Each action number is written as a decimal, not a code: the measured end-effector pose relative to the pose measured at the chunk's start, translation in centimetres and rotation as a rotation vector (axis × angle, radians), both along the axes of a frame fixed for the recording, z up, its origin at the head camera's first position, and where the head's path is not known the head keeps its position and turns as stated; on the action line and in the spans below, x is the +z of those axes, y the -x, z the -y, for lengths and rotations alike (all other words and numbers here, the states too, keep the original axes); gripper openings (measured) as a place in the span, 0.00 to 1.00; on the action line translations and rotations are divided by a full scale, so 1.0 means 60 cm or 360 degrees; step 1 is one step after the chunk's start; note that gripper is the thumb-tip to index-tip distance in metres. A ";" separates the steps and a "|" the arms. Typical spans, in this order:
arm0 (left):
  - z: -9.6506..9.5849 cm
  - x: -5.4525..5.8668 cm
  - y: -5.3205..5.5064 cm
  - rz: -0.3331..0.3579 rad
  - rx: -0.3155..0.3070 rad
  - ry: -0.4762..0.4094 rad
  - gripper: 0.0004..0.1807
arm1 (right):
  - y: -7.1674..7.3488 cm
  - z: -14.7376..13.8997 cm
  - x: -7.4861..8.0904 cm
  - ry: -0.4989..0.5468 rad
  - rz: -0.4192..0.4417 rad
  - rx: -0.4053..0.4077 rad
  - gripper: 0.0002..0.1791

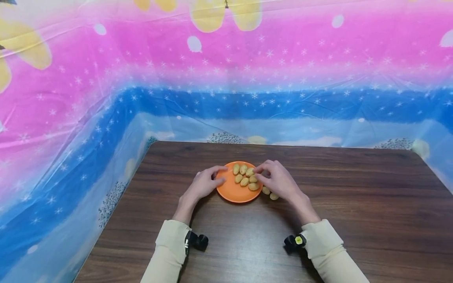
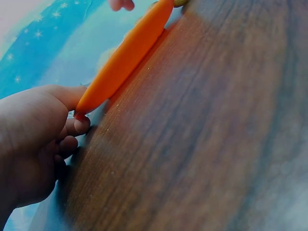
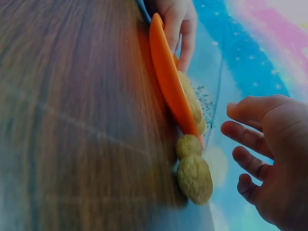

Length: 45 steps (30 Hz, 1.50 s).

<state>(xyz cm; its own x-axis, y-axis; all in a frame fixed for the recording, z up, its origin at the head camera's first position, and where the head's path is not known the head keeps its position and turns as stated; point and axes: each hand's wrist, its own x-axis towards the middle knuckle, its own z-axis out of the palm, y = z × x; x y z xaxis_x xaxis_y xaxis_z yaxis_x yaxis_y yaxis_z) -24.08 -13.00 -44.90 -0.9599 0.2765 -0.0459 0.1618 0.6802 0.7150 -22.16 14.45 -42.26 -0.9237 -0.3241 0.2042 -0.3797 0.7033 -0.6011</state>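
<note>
An orange plate [image 1: 228, 192] lies on the table with several oval, tan, rough-shelled walnuts [image 1: 244, 181] on its far and right parts. Two more walnuts [image 3: 194, 179] rest on the wood beside the plate's right edge, one touching the other. My left hand [image 1: 204, 182] pinches the plate's left rim, as the left wrist view shows. Over the plate's right side hovers my right hand [image 1: 281, 181], its fingers loosely bent and spread. The right wrist view shows nothing between those fingers, and a gap between them and the walnuts.
The dark brown wooden table [image 1: 354, 204] extends on all sides of the plate. A pink and blue patterned cloth [image 1: 247, 78] hangs behind and along the left side. Black wrist cameras [image 1: 201, 242] are strapped near both cream sleeves [image 1: 166, 251].
</note>
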 end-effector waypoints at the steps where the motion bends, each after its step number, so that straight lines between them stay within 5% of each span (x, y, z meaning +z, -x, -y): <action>1: 0.000 0.000 0.000 0.0001 0.0004 0.0003 0.21 | 0.000 -0.003 -0.001 -0.0004 0.0003 -0.0001 0.10; 14: 0.002 -0.003 0.001 -0.0008 -0.0005 -0.0010 0.21 | -0.010 -0.037 -0.007 -0.0043 0.0076 -0.0048 0.11; 45: 0.003 -0.003 0.000 -0.0002 -0.0017 0.0011 0.21 | -0.021 -0.114 -0.035 0.0044 0.0257 0.0059 0.13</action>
<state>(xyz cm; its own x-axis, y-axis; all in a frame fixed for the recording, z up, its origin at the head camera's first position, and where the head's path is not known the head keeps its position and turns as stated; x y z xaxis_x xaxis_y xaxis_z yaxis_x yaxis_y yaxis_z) -24.08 -13.16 -45.05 -0.9570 0.2864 -0.0464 0.1701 0.6834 0.7099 -20.88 21.32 -44.33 -0.9329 -0.3546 0.0636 -0.3018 0.6729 -0.6754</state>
